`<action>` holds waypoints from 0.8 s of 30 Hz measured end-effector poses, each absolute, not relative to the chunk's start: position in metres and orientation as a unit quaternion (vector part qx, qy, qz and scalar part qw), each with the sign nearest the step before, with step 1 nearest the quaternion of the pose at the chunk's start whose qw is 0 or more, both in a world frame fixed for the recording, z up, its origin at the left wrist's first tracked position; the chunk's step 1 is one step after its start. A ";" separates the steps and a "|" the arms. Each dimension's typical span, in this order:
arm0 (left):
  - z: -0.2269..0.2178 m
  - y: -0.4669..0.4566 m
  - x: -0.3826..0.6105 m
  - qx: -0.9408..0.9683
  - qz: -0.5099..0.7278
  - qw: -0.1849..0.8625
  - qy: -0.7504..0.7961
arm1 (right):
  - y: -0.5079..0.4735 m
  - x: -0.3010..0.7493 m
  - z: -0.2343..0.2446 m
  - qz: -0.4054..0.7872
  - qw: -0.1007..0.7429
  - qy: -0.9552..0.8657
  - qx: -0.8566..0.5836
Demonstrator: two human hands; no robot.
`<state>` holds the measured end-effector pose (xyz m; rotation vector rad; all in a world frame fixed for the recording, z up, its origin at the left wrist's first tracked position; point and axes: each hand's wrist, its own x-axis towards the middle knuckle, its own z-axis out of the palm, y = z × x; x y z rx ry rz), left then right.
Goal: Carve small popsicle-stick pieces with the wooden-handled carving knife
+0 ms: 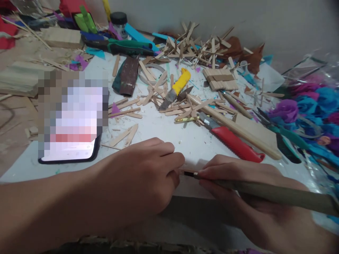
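My left hand (156,173) is closed at the front of the white work surface, thumb and fingers pressed together. A tiny pale end (181,172) shows at its fingertips; most of what it pinches is hidden. My right hand (254,187) is closed around a carving tool (275,193) with a long, dull wooden handle. The tool's short dark tip points left, right up against the left fingertips; whether it touches the pinched piece I cannot tell. Beyond the hands lie a red utility knife (235,143), a yellow-handled knife (176,88) and scattered craft sticks (127,135).
A lit phone (76,141) lies at left near wooden blocks (23,79). Heaped craft sticks (190,46) and green-handled pliers (129,47) lie at the back. To the right are a wooden rod (238,130), green-handled cutters (287,141) and paper flowers (284,111).
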<state>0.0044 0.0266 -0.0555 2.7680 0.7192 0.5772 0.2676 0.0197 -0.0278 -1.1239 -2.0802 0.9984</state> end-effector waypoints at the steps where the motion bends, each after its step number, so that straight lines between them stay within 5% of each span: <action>1: -0.056 0.027 0.004 0.943 0.197 0.112 0.244 | 0.021 0.269 -0.028 0.371 0.282 -0.778 -0.421; 7: -0.056 0.028 0.000 0.939 0.196 0.112 0.258 | 0.022 0.273 -0.013 0.382 0.233 -0.764 -0.465; 15: -0.056 0.031 -0.003 0.947 0.156 0.117 0.256 | 0.012 0.281 0.007 0.227 0.301 -0.770 -0.515; 24: -0.058 0.036 -0.008 0.951 0.157 0.130 0.231 | 0.019 0.270 0.028 0.236 0.163 -0.857 -0.429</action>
